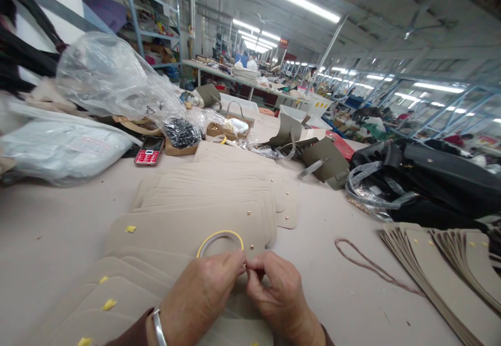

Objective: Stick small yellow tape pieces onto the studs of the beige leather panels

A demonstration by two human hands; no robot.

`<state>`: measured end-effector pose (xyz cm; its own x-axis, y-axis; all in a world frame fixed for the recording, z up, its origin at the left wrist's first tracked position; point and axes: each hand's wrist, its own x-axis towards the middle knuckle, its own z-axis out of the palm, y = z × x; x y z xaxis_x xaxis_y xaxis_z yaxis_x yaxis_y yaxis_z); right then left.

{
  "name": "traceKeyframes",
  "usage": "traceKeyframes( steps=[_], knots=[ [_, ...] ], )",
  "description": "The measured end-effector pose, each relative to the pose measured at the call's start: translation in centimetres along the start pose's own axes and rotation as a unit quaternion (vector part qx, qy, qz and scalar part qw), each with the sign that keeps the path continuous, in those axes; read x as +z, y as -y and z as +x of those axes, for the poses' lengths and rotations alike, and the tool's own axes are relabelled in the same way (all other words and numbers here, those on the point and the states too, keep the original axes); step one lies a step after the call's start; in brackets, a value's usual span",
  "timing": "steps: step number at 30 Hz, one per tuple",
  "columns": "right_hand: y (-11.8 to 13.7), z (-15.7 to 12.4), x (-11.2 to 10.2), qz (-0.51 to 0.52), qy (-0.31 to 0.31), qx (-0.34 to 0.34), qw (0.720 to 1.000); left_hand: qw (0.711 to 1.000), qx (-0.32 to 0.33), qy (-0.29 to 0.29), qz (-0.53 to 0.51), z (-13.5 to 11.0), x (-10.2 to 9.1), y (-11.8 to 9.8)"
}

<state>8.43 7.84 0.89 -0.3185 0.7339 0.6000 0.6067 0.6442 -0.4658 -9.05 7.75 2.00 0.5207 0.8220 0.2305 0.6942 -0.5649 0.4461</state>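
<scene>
Near worktop [317, 278] front edge, left hand [203, 286] is gripping tape roll [219, 233], probably light, stiff, best rim-held; right hand [276, 286] is pinching closed, contents unclear.

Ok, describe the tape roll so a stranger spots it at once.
On the table, find the beige panels spread up the middle. Over them, partly behind the left hand, is the tape roll: the nearest yellow-edged ring, unlike the small yellow scraps.

A hand could pass over the bare tabletop [326, 267] between the overlapping beige panels [188, 226] and the brown cord [391, 277]. Farther right, fanned beige pieces [442, 275] and a black handbag [442, 174] obstruct; beyond the panels, olive bag pieces [325, 159] do.
</scene>
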Motion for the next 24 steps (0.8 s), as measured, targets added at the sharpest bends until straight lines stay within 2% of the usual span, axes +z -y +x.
traceKeyframes(
  steps=[2,4,5,8,9,11,14,18,22,24],
  knots=[
    [0.3,0.1,0.2,0.014,-0.001,0.036,0.999,1.000,0.004,-0.012,0.023,0.1,0.0,0.0],
    [0.7,0.2,0.3,0.065,0.012,0.128,0.990,0.999,0.018,-0.036,0.036,0.1,0.0,-0.1],
    [0.7,0.4,0.4,0.106,0.024,0.192,0.975,0.998,0.027,-0.052,0.038,0.1,0.1,-0.2],
    [0.0,0.9,0.2,0.220,0.035,0.365,0.904,0.992,0.070,-0.098,0.020,0.0,0.3,-0.7],
    [-0.6,1.0,0.1,0.240,0.027,0.397,0.885,0.991,0.078,-0.104,0.015,-0.1,0.4,-0.8],
    [-2.0,1.3,-0.4,0.249,0.017,0.431,0.867,0.993,0.068,-0.093,0.025,-0.1,0.6,-0.8],
    [-3.7,1.2,-0.9,0.247,0.058,0.437,0.863,0.996,-0.005,-0.014,0.086,0.4,0.5,-0.4],
    [-4.1,0.8,-0.6,0.208,0.106,0.398,0.887,0.988,-0.058,0.085,0.116,1.2,0.4,0.0],
    [-3.1,1.1,-0.2,0.106,0.121,0.318,0.934,0.986,-0.063,0.111,0.108,1.5,0.4,-0.1],
    [-2.7,1.4,-0.1,0.062,0.126,0.281,0.949,0.986,-0.066,0.114,0.106,1.5,0.4,-0.2]
  ],
)
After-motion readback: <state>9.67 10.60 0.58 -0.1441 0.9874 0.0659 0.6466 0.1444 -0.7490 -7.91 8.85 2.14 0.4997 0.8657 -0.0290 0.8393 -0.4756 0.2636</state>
